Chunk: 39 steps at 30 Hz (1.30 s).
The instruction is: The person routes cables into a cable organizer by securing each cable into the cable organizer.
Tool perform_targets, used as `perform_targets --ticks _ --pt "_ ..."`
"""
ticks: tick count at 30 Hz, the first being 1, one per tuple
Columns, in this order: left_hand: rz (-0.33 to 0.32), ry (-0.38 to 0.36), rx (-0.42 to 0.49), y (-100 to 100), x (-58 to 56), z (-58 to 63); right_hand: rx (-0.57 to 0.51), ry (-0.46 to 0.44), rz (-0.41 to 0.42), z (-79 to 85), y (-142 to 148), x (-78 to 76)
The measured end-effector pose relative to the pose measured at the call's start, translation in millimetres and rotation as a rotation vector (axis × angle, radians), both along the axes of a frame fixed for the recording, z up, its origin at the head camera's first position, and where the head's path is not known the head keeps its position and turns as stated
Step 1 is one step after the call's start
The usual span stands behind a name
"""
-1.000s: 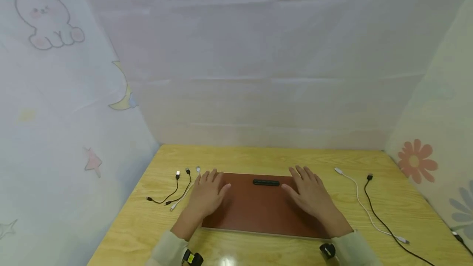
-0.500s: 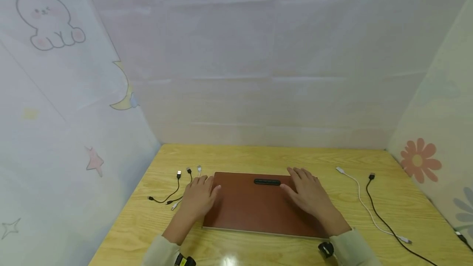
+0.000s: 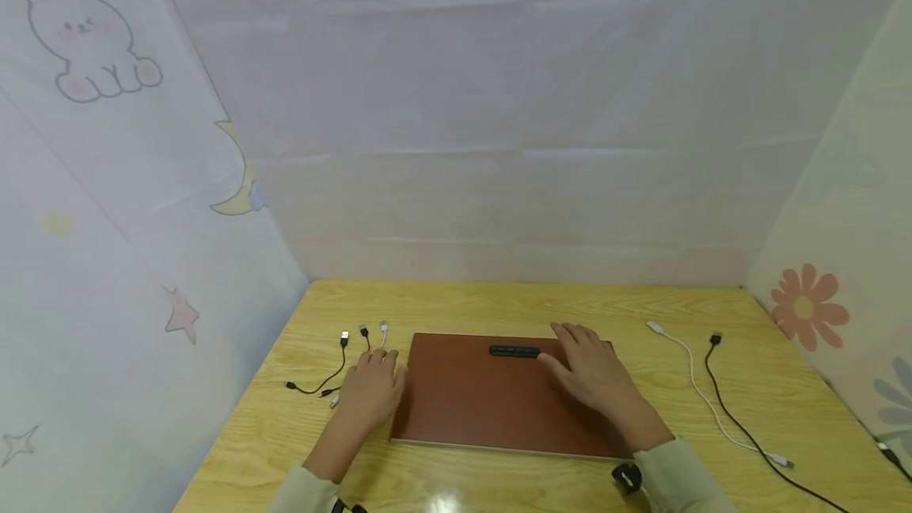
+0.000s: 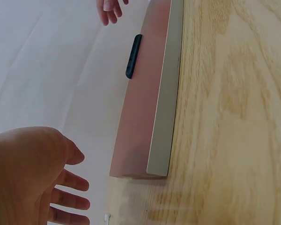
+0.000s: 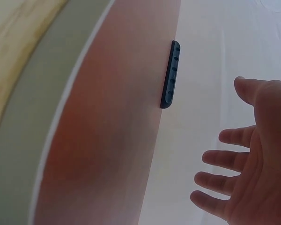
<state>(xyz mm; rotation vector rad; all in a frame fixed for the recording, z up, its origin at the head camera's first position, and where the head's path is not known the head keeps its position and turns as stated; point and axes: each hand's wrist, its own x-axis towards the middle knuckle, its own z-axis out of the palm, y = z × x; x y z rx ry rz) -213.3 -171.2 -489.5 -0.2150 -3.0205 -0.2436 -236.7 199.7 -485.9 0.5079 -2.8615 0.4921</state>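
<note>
A reddish-brown board (image 3: 477,402) with a pale, thick front edge lies on the wooden table. Near its far edge sits a black slotted cable holder (image 3: 514,351), its row of notches plain in the right wrist view. My left hand (image 3: 370,390) is at the board's left side, fingers spread and holding nothing, overlapping the short cables there in the head view. Over the board's right part, my right hand (image 3: 594,378) has its fingers extended, the thumb pointing toward the cable holder. Nothing is in its grasp.
Left of the board lie short cables: a black one (image 3: 345,339), another black one (image 3: 364,331) and a white one (image 3: 383,327), partly hidden by the left hand. On the right are a longer white cable (image 3: 689,370) and a black cable (image 3: 716,337). Printed cloth walls surround the table (image 3: 499,307).
My left hand has moved left and a little toward me, off the board's left part and over the short cables. The right hand has hardly moved; the board and cable holder stay put.
</note>
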Motion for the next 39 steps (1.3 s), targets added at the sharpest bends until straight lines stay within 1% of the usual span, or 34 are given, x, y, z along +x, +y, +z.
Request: perform_targets --ticks 7,12,17,21,26,30,34,39 --pt "0.022 0.014 -0.014 -9 8.2 1.6 -0.014 0.003 0.032 1.0 -7 -2.8" --pt "0.032 0.045 -0.042 -16 13.3 -0.2 -0.003 -0.017 0.038 0.7 -12 -4.2" --pt "0.039 0.066 -0.067 -23 14.3 -6.4 0.004 -0.027 0.046 2.8 -16 -4.0" --pt "0.037 0.087 -0.09 -27 13.8 -9.2 0.006 -0.031 0.05 2.7 -19 -5.0" --pt "0.037 0.121 -0.12 -30 15.5 -6.1 0.01 -0.042 0.052 2.4 -22 -6.8" --pt "0.044 0.135 -0.134 -33 17.0 -4.1 0.01 -0.054 0.056 4.0 -24 -7.5" --pt "0.069 0.112 -0.131 -36 16.5 -4.9 0.003 -0.07 0.062 4.8 -26 -8.2" --pt "0.091 0.054 -0.106 -40 15.2 -5.9 0.021 -0.078 0.073 5.1 -28 -9.3"
